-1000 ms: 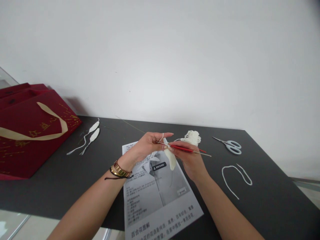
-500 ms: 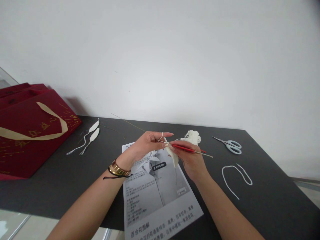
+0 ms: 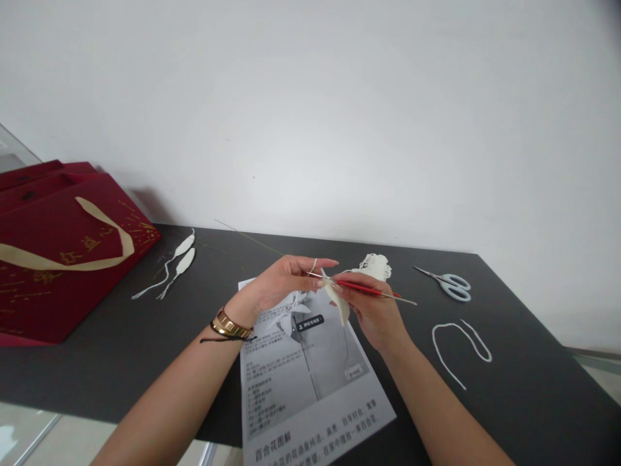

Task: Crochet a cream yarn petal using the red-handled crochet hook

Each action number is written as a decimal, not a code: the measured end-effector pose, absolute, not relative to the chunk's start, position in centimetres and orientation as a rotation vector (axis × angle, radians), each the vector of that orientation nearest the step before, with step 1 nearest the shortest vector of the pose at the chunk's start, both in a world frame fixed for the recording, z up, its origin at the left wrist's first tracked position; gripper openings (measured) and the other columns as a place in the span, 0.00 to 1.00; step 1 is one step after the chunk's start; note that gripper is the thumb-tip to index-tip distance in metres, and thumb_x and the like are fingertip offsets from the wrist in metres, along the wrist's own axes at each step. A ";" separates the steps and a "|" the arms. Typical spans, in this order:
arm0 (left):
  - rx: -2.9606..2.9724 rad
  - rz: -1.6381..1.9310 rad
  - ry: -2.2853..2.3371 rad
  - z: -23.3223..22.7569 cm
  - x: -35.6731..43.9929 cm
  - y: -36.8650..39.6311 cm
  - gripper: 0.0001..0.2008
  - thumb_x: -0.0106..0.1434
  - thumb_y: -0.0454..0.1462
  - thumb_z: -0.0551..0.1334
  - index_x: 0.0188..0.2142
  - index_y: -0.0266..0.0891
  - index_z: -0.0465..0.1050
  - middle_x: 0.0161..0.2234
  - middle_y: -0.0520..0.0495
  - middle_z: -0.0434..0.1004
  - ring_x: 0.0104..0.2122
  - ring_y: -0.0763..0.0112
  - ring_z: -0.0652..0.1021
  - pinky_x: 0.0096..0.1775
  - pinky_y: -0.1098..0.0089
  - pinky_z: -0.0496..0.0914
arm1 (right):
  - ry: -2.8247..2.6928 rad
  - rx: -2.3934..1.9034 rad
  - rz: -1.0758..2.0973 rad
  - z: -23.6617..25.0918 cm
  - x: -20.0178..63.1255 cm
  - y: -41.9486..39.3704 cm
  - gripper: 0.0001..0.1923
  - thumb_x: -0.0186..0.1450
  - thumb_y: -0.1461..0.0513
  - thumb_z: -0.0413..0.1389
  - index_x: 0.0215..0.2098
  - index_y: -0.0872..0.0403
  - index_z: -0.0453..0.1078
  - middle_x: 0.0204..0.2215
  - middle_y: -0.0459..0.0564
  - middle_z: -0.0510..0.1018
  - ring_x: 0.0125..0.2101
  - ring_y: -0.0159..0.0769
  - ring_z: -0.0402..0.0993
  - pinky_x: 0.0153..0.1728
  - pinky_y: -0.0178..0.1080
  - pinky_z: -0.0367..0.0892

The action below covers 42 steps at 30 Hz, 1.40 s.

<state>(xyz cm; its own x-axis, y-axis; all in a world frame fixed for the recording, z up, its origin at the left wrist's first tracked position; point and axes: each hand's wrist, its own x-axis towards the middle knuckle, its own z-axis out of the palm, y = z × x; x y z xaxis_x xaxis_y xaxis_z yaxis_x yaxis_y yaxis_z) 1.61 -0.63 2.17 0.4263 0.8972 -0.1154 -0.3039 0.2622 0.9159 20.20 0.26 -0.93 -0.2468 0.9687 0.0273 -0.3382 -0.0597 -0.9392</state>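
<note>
My right hand (image 3: pixel 372 307) is closed around a red-handled crochet hook (image 3: pixel 361 287), whose thin metal tip points left. Between the two hands hangs a narrow white crocheted petal (image 3: pixel 339 305), its lower end above the printed sheet. The thumb and fingers of my left hand (image 3: pixel 286 283) pinch the petal's upper edge near the hook's tip. A strand of white yarn (image 3: pixel 313 266) loops over my left index finger, which stretches out to the right. Behind my right hand lies a bundle of white yarn (image 3: pixel 376 265).
Beneath my hands is a printed pattern sheet (image 3: pixel 276 414) on the dark table (image 3: pixel 514 310). To the right are grey-handled scissors (image 3: pixel 453 287) and a loose yarn piece (image 3: pixel 439 353). Two finished white petals (image 3: pixel 185 261) lie left, beside a red gift bag (image 3: pixel 92 259). A thin wire (image 3: pixel 247 235) lies behind.
The hook's tip has shifted slightly at the petal's edge, and the petal has tilted a little to the right. Both hands keep their hold.
</note>
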 end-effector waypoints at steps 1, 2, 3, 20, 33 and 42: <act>0.981 0.918 0.746 2.1 1.6 -0.6 0.23 0.53 0.30 0.68 0.50 0.38 0.73 0.36 0.45 0.80 0.30 0.75 0.78 0.35 0.72 0.69 | -1.109 -0.824 1.539 -0.9 20.2 0.3 0.09 0.49 0.64 0.68 0.29 0.51 0.79 0.29 0.47 0.82 0.29 0.35 0.75 0.32 0.37 0.69; 0.982 0.917 0.753 2.0 1.7 -0.6 0.23 0.53 0.30 0.68 0.50 0.38 0.73 0.38 0.45 0.80 0.31 0.74 0.78 0.35 0.72 0.69 | -1.113 -0.822 1.530 -0.9 20.2 0.3 0.08 0.49 0.64 0.68 0.29 0.51 0.79 0.29 0.47 0.82 0.29 0.35 0.75 0.32 0.37 0.69; 0.983 0.920 0.763 1.9 1.7 -0.5 0.23 0.53 0.31 0.68 0.50 0.38 0.73 0.38 0.45 0.80 0.31 0.74 0.77 0.36 0.71 0.68 | -1.120 -0.820 1.520 -0.8 20.2 0.3 0.08 0.49 0.64 0.68 0.29 0.51 0.79 0.28 0.47 0.81 0.29 0.35 0.75 0.32 0.37 0.69; 1.343 0.932 0.886 1.7 1.9 -0.3 0.24 0.55 0.36 0.66 0.53 0.39 0.71 0.26 0.54 0.67 0.26 0.76 0.67 0.32 0.70 0.62 | -1.260 -0.857 1.504 -0.6 20.2 0.2 0.07 0.49 0.62 0.67 0.28 0.50 0.79 0.28 0.47 0.82 0.28 0.37 0.76 0.33 0.39 0.69; 1.378 0.896 0.859 1.7 1.7 -0.4 0.25 0.57 0.38 0.65 0.55 0.41 0.69 0.26 0.54 0.67 0.26 0.75 0.66 0.32 0.70 0.61 | -1.253 -0.842 1.538 -0.4 20.2 0.1 0.08 0.49 0.62 0.68 0.29 0.51 0.79 0.27 0.47 0.81 0.27 0.35 0.75 0.31 0.38 0.69; 1.346 0.893 0.851 1.7 1.6 -0.3 0.23 0.56 0.35 0.65 0.52 0.40 0.72 0.31 0.50 0.73 0.30 0.73 0.70 0.35 0.70 0.63 | -1.273 -0.825 1.543 -0.4 20.3 0.1 0.07 0.50 0.62 0.67 0.29 0.50 0.79 0.27 0.46 0.81 0.27 0.34 0.75 0.31 0.37 0.69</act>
<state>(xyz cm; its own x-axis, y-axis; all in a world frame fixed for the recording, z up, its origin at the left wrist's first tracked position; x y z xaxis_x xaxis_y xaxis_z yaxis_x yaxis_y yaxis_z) 1.64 -0.32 1.73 0.4281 0.9037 0.0009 -0.0429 0.0194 0.9989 20.31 0.08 -0.38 -0.3318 0.9412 0.0642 -0.2418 -0.0191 -0.9701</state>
